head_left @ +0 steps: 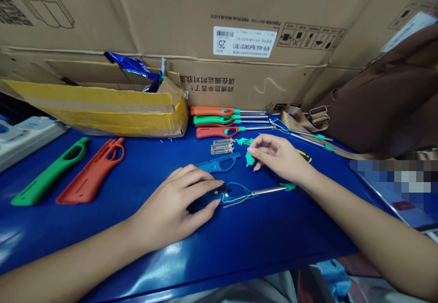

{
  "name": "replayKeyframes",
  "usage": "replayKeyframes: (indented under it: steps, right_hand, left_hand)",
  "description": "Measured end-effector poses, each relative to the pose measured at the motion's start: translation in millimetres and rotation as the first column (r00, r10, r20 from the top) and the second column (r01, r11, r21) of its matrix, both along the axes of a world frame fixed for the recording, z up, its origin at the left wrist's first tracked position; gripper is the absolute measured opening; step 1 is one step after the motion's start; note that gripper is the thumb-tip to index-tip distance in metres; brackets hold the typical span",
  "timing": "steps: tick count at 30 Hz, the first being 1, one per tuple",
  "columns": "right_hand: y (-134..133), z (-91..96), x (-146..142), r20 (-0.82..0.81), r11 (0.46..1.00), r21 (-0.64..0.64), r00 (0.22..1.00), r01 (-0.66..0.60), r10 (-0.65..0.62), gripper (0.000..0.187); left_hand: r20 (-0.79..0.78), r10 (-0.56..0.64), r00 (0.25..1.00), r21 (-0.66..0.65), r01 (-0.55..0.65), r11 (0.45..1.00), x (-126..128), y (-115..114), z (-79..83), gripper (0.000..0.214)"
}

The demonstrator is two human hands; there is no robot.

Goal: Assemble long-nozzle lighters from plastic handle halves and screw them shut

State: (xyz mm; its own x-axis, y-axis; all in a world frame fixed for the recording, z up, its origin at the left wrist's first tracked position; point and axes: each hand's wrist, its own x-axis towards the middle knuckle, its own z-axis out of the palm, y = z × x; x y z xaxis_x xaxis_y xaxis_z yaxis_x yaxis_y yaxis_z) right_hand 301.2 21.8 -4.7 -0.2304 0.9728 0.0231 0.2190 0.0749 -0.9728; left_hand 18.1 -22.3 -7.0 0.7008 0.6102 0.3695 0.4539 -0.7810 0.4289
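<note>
My left hand (pixel 176 202) lies over a dark blue lighter half-shell (pixel 244 185), its fingers and thumb curled about the handle, most of which they hide. From this shell a metal tube (pixel 268 190) runs to the right, with thin wires near the trigger opening and a turquoise tip (pixel 290 186). Above it, my right hand (pixel 282 157) pinches a small turquoise plastic piece (pixel 250 159), apart from the shell. Another blue half-shell (pixel 222 163) lies just behind the left fingers. Several small clear-and-metal parts (pixel 222 146) and more turquoise pieces (pixel 243 141) are close by.
Several long-necked lighters (pixel 215 132) lie in a row at the back. Green (pixel 51 173) and red (pixel 91 175) shells are on the left. Behind them stands an open carton (pixel 137 118) with yellow tape. A brown bag (pixel 383 93) and its strap (pixel 294 118) occupy the right.
</note>
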Motion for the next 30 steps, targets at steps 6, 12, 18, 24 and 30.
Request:
replayKeyframes:
  steps: [6, 12, 18, 24, 30]
  right_hand:
    - [-20, 8.6, -23, -0.254, 0.975, -0.188, 0.965, -0.122, 0.071, 0.036]
    - [-37, 10.3, -35, -0.263, 0.942, -0.256, 0.953, -0.219, 0.15, 0.03]
    - [-41, 12.5, -35, -0.247, 0.887, -0.366, 0.948, -0.282, 0.2, 0.036]
    - [-46, 8.9, -31, 0.138, 0.959, 0.049, 0.952, -0.28, 0.271, 0.024]
    - [-47, 13.9, -22, 0.624, 0.733, 0.39, 0.746, -0.557, 0.234, 0.022]
  left_hand:
    - [0.123, 0.031, 0.992, -0.034, -0.027, 0.999, 6, 1, -0.8, 0.022]
    - [0.172, 0.078, 0.982, 0.0, -0.079, 0.997, 7, 2, -0.8, 0.013]
    - [0.113, 0.086, 0.99, 0.06, -0.093, 0.994, 6, 2, 0.2, 0.007]
    - [0.081, 0.049, 0.996, 0.034, -0.052, 0.998, 7, 1, 1.3, 0.005]
    - [0.08, 0.045, 0.996, -0.034, -0.043, 0.999, 9, 2, -2.2, 0.01]
